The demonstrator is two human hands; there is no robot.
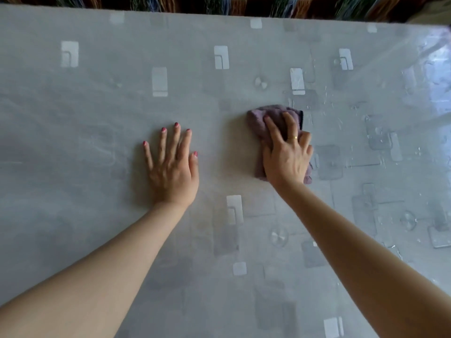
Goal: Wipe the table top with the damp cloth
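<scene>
Head view: we see grey worktop (102, 113) under glossy patterned cover, striped fabric (219, 3) beyond far edge. One mauve cloth (261, 123), right of centre. Right hand (286, 152) grip curled, holding cloth down. Left hand (170, 164) flat, fingers spread wide.

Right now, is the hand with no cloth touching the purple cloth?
Apart. The head view shows the left hand flat on the table top, with a bare strip of table between it and the purple cloth under the right hand.
</scene>
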